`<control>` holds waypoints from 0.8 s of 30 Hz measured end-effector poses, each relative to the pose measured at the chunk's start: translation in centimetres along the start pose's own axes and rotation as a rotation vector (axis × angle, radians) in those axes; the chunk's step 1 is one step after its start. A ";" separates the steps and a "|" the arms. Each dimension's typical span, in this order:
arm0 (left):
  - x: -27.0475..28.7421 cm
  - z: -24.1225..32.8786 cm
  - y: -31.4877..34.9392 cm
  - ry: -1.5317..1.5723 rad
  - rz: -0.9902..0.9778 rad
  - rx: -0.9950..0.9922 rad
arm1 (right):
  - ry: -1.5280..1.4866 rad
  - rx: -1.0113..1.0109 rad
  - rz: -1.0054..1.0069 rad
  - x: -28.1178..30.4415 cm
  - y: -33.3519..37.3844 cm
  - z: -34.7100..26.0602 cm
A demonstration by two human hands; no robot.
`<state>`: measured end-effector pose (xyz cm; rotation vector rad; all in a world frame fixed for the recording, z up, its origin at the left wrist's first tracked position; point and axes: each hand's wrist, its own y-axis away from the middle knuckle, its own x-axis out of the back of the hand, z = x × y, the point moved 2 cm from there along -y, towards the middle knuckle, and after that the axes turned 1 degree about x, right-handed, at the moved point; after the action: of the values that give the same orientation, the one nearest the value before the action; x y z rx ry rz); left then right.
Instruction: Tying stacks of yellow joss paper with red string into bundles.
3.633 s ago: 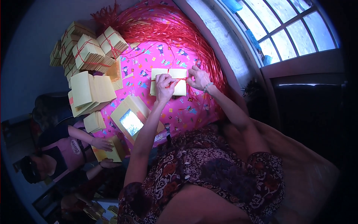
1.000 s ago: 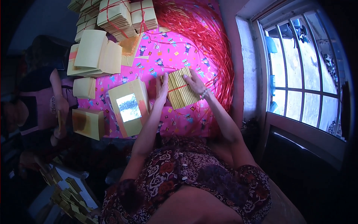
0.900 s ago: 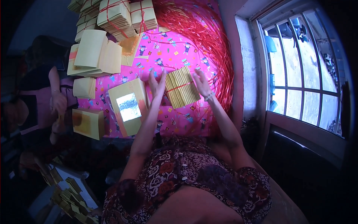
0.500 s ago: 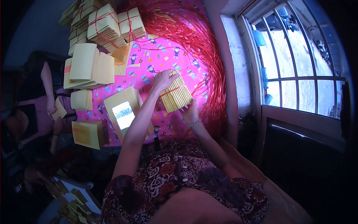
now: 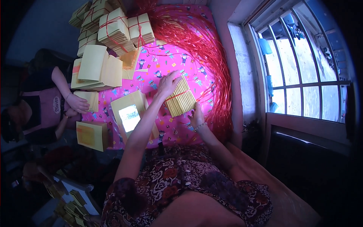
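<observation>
A squarish bundle of yellow folded paper pieces (image 5: 183,104), like stacked envelopes with their ridged folds facing up, has a red plastic strip tied around its middle. My left hand (image 5: 165,86) holds its upper left side, fingers along the edge. At the lower right corner, my right hand (image 5: 197,117) steadies it, with some fingers hidden behind the bundle. Left of my left forearm lies a yellow stack (image 5: 142,101) with a bright white label (image 5: 129,117) on its face. All this rests on a pink patterned table cover (image 5: 160,63).
Long red plastic strips (image 5: 221,94) sweep along the table's right side. Tied bundles (image 5: 113,28) are piled at the back left, with loose stacks (image 5: 93,66) and a yellow block (image 5: 92,135) nearer. A co-worker's hands (image 5: 77,105) rest at the left edge. A barred window (image 5: 302,81) stands right.
My left hand has slid slightly left and down along the bundle's edge. The co-worker's hands have moved to the stack at the table's left edge. The whole view has shifted a little.
</observation>
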<state>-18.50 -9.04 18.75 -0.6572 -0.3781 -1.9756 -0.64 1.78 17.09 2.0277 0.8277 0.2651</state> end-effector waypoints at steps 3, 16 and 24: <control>-0.3 2.4 1.8 0.005 0.314 0.002 | 0.170 0.330 0.029 4.2 -3.9 -1.6; -7.9 -4.2 11.4 1.324 0.203 0.722 | 0.557 0.589 -0.528 3.0 -2.5 -3.8; -2.4 2.0 9.7 1.552 0.091 0.814 | 1.051 1.285 -0.403 -3.6 4.6 -11.7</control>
<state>-8.48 -10.80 18.84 1.3011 -0.1067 -1.4893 -6.87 5.59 27.96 2.7077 2.5123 0.7147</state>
